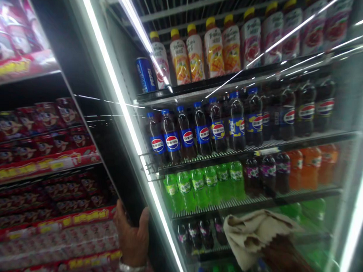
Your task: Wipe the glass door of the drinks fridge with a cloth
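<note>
My left hand (133, 237) grips the black fridge frame (102, 127) low down, fingers at its left edge and thumb on its front; a silvery band is around the wrist. A beige cloth (256, 232) is bunched under my right hand (281, 253), which is dark, blurred and partly covered by it. The cloth lies over the lower part of the glass door (309, 201), in front of the lower drink shelves; whether it presses on the glass I cannot tell.
Behind the glass stand cola bottles (203, 133), green soda bottles (198, 187), orange soda bottles (310, 167), juice bottles (214, 47) and a blue can (145, 75). Bright light strips (117, 90) run along the door. To the left, a shelf (48, 162) carries rows of red packages.
</note>
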Motion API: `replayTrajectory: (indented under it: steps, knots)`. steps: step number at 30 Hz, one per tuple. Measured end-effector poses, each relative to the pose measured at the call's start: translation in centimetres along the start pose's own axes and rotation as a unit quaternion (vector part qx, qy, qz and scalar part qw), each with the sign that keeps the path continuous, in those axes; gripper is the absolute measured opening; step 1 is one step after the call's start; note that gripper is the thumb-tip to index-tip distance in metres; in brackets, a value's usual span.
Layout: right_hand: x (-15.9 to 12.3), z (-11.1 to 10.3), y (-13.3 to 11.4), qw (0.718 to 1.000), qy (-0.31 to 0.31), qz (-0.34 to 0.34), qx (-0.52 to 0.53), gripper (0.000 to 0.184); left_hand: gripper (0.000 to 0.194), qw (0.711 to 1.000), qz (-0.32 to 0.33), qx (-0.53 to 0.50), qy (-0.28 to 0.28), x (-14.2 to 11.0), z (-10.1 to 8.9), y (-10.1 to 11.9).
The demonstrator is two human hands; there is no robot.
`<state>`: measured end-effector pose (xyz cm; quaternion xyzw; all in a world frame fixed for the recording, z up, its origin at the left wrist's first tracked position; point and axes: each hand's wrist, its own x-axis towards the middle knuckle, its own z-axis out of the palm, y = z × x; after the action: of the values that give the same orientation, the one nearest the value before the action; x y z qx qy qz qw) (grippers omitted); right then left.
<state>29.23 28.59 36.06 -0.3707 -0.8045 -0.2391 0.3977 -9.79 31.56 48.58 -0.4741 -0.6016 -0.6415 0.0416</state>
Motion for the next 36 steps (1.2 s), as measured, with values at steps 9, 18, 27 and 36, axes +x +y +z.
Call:
replayTrajectory:
  steps: [9,18,27,36]
  knots:
    - [-0.4,0.3,-0.7,0.992,-0.038,0.022,-0.116,0.034,0.088,0.999,0.004,-0.021,-0.03,0.7,0.1,-1.6]
    - [0.5,-0.4,-0.6,0.976,-0.105,0.189,0.023,0.04,0.093,0.998,0.021,0.019,-0.048,1.4,-0.3,-2.2]
    - [0.4,-0.4,-0.3,0.975,-0.104,0.193,0.027,0.036,0.09,0.998,0.007,0.025,-0.06,1.2,-0.2,-2.1]
    - [2.3,-1.2,-0.6,0.988,-0.099,0.111,0.034,0.04,0.092,0.997,0.041,0.049,-0.046,1.9,0.1,-3.3]
